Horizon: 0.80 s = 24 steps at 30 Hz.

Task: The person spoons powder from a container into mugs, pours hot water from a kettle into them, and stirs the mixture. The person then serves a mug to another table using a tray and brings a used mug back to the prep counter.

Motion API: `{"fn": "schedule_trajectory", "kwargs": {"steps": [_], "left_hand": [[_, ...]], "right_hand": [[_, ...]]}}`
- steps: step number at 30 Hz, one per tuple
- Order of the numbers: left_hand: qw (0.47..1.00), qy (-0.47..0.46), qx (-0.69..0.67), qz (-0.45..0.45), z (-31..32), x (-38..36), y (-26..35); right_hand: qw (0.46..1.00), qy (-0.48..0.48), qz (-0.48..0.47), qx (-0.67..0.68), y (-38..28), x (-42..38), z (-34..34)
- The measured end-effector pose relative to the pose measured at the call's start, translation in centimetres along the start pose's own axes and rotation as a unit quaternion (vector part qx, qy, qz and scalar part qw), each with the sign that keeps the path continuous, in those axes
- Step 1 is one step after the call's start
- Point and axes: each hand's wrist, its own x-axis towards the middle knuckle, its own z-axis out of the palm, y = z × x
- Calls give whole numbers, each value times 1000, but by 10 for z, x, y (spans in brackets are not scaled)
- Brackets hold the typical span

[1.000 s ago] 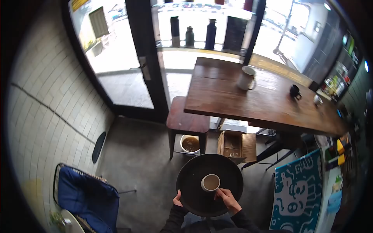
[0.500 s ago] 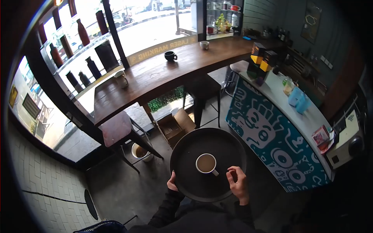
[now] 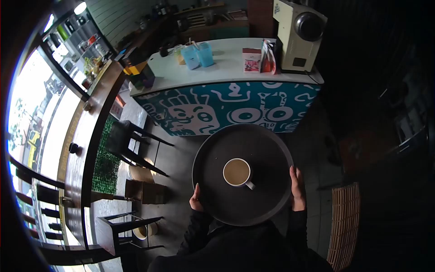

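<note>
A round dark tray (image 3: 267, 199) is held level in front of my body. On it, near the middle, stands a white cup (image 3: 237, 172) of light brown drink, its handle pointing to the lower right. My left hand (image 3: 196, 199) grips the tray's left rim, thumb on the edge. At the right rim my right hand (image 3: 297, 189) is closed on the tray, its fingers partly hidden beneath it.
Ahead stands a white-topped counter (image 3: 222, 75) with blue cups (image 3: 206, 54), packets and a cream machine (image 3: 301, 38). At the left are a wooden bar table (image 3: 100, 102), dark stools (image 3: 120, 138) and a cardboard box (image 3: 152, 192). A woven screen (image 3: 345, 222) is at the right.
The view has swung right, from the bar table to the counter. My right hand has moved from above the tray to its right rim. The cup is still on the tray.
</note>
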Motion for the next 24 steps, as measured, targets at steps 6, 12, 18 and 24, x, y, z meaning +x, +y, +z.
{"fn": "schedule_trajectory", "kwargs": {"steps": [6,12,18,24], "left_hand": [[978,-7,38,-204,99,80,-69],[925,-148,-15,-348,209,155,-160],[900,-180,26,-396,325,243,-242],[860,-284,88,-414,436,307,-311]], "right_hand": [[984,178,30,-9,22,13,-99],[940,309,123,72,53,69,-201],[934,328,143,13,18,167,-291],[927,359,93,50,21,235,-349]]}}
